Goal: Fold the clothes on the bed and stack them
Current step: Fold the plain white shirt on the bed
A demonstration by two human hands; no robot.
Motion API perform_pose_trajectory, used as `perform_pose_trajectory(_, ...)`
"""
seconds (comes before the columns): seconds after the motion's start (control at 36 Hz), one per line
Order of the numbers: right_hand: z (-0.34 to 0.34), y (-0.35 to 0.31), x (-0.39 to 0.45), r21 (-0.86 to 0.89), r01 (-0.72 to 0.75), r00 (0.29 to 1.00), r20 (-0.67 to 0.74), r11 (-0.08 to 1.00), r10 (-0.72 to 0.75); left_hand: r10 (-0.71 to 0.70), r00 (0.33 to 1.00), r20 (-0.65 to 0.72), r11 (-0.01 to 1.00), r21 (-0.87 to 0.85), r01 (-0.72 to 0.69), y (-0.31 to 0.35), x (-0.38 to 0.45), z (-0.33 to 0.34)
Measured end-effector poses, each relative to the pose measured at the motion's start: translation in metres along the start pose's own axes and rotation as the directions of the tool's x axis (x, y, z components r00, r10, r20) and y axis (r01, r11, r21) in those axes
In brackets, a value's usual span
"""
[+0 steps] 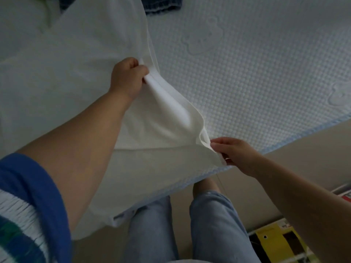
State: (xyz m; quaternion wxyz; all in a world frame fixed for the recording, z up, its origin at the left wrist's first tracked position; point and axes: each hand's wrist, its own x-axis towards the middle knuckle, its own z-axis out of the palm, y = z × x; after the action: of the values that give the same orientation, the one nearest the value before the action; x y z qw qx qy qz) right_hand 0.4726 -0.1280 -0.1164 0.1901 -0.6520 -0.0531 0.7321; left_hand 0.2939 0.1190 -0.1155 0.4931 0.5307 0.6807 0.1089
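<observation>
- Left hand [127, 79]: fingers curled, gripping a bunched edge of the white garment [62, 88], raised above the bed [256, 76].
- Right hand [234, 154]: thumb and fingertips pinching another part of the same garment's edge, near the bed's front edge.
- The edge between the two hands hangs slack, with a deep fold sagging in the middle.
- The rest of the white garment spreads out left and away over the bed; its lower part drapes over the bed's near edge and hangs down in front of the person's legs.
- What kind of garment it is: can't tell, it just reads as a large plain white cloth with a hem.
- Bed surface: white quilted dot texture with embossed bear shapes and pale blue piping along the edge.
- Dark blue denim piece [163, 5] lies on the bed at the top of the frame, well apart from both hands, partly hidden by the white garment.
- The person stands at the bed's edge, in light blue jeans [214, 224] and a blue-trimmed short sleeve [28, 186].
- Bottom right, on the floor: a yellow and black item [273, 242], blurred, can't identify.
</observation>
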Motion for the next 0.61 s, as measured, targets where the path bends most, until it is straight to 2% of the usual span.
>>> perform_pose_trajectory(0.11,0.013,-0.007,0.007,-0.242,0.065,0.996,-0.048,0.968,-0.079,-0.093,0.991,-0.093,0.996,-0.024,0.091,-0.015,-0.012,-0.019)
perform_pose_trajectory(0.19,0.026,-0.013,0.012,-0.417,0.09,0.985,-0.094,0.905,-0.142,-0.206,0.964,-0.168,0.97,0.091,0.223,-0.044,-0.015,-0.04)
perform_pose_trajectory(0.28,0.039,-0.011,0.017,-0.492,0.103,0.976,-0.12,0.865,-0.184,-0.33,0.926,-0.184,0.909,0.203,0.364,-0.067,-0.021,-0.058)
perform_pose_trajectory(0.33,0.044,-0.009,0.018,-0.542,0.103,0.957,-0.174,0.834,-0.232,-0.262,0.921,-0.287,0.889,0.3,0.346,-0.071,-0.022,-0.064)
perform_pose_trajectory(0.39,0.048,-0.008,0.019,-0.548,0.091,0.943,-0.222,0.831,-0.25,-0.055,0.919,-0.39,0.909,0.361,0.208,-0.057,-0.024,-0.065)
perform_pose_trajectory(0.44,0.051,-0.01,0.02,-0.497,0.069,0.931,-0.279,0.865,-0.234,0.235,0.903,-0.361,0.897,0.439,-0.058,-0.034,-0.025,-0.061)
perform_pose_trajectory(0.5,0.054,-0.013,0.021,-0.405,0.041,0.913,-0.355,0.913,-0.198,0.469,0.858,-0.211,0.804,0.505,-0.314,-0.009,-0.021,-0.05)
perform_pose_trajectory(0.53,0.056,-0.016,0.023,-0.365,0.028,0.903,-0.39,0.931,-0.18,0.539,0.836,-0.108,0.744,0.527,-0.411,0.003,-0.016,-0.042)
perform_pose_trajectory(0.56,0.057,-0.019,0.024,-0.335,0.017,0.894,-0.417,0.942,-0.165,0.572,0.82,0.012,0.685,0.544,-0.486,0.013,-0.01,-0.033)
perform_pose_trajectory(0.61,0.06,-0.024,0.027,-0.295,-0.007,0.89,-0.437,0.955,-0.129,0.551,0.792,0.263,0.558,0.589,-0.584,0.028,0.007,-0.015)
